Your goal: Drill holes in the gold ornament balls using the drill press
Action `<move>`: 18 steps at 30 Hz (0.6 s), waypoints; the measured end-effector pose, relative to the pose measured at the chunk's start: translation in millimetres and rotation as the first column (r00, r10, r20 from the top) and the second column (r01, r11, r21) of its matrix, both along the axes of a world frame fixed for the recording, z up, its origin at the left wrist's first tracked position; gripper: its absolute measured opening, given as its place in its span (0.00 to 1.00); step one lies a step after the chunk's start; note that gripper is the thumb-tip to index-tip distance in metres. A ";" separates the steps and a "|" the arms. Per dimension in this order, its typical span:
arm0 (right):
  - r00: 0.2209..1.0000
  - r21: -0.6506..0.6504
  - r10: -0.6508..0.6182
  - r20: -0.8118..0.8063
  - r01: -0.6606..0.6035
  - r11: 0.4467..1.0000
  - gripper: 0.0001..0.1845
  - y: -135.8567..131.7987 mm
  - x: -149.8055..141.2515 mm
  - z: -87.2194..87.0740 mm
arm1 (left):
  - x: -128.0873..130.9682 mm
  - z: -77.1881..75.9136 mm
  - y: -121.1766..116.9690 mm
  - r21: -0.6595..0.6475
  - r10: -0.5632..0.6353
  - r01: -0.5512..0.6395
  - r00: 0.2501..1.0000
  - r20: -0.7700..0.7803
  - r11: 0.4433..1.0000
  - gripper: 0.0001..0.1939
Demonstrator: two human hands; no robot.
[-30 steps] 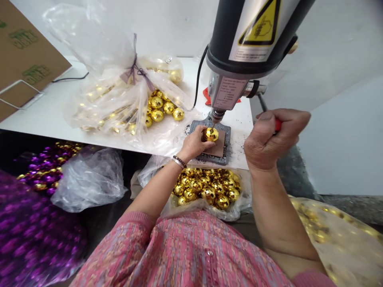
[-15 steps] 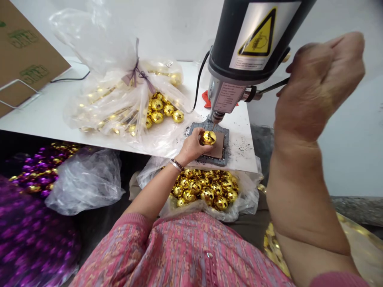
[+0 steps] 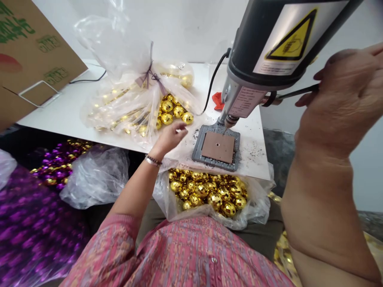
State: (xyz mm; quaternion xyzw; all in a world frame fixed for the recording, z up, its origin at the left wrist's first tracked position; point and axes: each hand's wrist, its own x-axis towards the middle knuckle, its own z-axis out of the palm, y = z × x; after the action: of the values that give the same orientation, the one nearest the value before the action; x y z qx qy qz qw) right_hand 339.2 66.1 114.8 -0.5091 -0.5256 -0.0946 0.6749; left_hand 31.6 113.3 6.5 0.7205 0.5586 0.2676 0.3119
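At three o'clock from the centre of the view, a flat brown square block with a single hole lies on the grey metal base plate of a black-and-grey drill press, whose body leans between one and two o'clock. The drill's dark metal lever runs to the right hand, near three o'clock; the lever's end is hidden there, so whether the fingers close around it cannot be told. Just off centre towards nine o'clock, the left hand, its fingers partly bent, is over the white counter, just beside a cluster of shiny golden faceted balls; its palm is turned from view, and it may or may not hold something. The cluster lies at a tied translucent plastic bag at ten o'clock. At six o'clock, more golden balls fill an open clear plastic bag below the counter's edge.
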 end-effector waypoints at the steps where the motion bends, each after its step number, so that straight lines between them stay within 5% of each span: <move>1: 1.000 -0.002 0.005 0.006 -0.005 1.000 0.13 -1.4 -1.6 1.0 | 6.2 0.5 15.5 0.054 0.088 -0.087 0.996 -0.025 0.995 0.18; 4: 1.000 0.011 0.001 0.008 -0.001 1.000 0.13 -8.4 -8.5 4.7 | 21.9 -1.8 54.1 0.147 0.185 -0.158 0.964 -0.191 0.976 0.26; 9: 0.999 -0.096 -0.038 -0.013 0.037 0.995 0.16 -27.1 -22.3 11.3 | 32.0 -20.7 77.5 0.115 0.008 0.044 0.911 -0.413 0.992 0.34; 14: 0.999 -0.068 -0.044 0.007 0.045 0.997 0.19 -30.3 -23.2 9.1 | 33.7 -33.7 80.4 0.144 0.001 0.057 0.927 -0.374 0.988 0.32; 18: 0.996 -0.062 -0.083 0.005 0.084 0.995 0.16 -26.9 -19.3 7.2 | 27.9 -20.2 69.6 0.145 0.053 -0.026 0.981 -0.189 0.989 0.30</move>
State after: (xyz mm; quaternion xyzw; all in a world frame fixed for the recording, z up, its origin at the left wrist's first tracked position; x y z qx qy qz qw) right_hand 320.0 39.2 122.1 -0.5512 -0.5075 -0.1072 0.6536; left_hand 59.6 182.9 -13.7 0.7520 0.5799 0.2421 0.1991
